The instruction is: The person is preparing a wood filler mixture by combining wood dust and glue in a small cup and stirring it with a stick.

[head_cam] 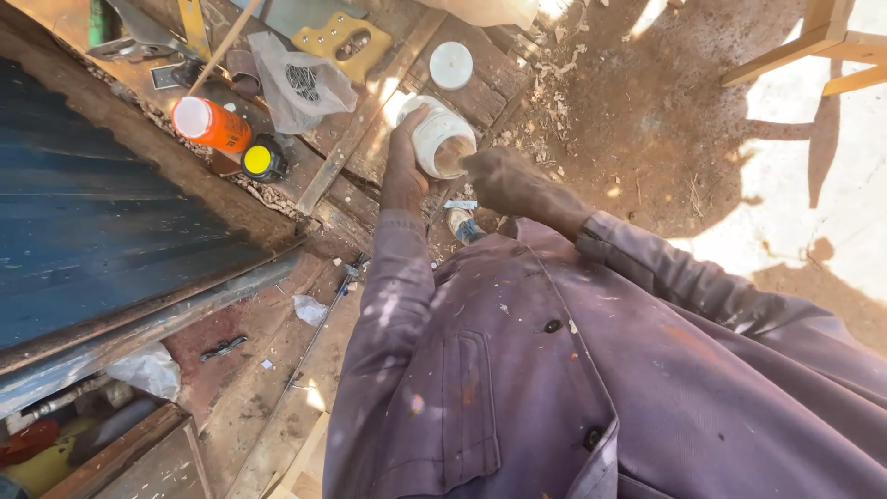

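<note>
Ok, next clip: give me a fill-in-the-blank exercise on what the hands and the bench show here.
1. The left hand grips a ____ plastic jar that is open at the top.
2. The right hand has its fingers at the jar's ____.
3. A round white lid lies on the wooden ____ beyond the jar.
4. The can lying on its side has an ____ body.

Missing words: white; mouth; bench; orange
</note>
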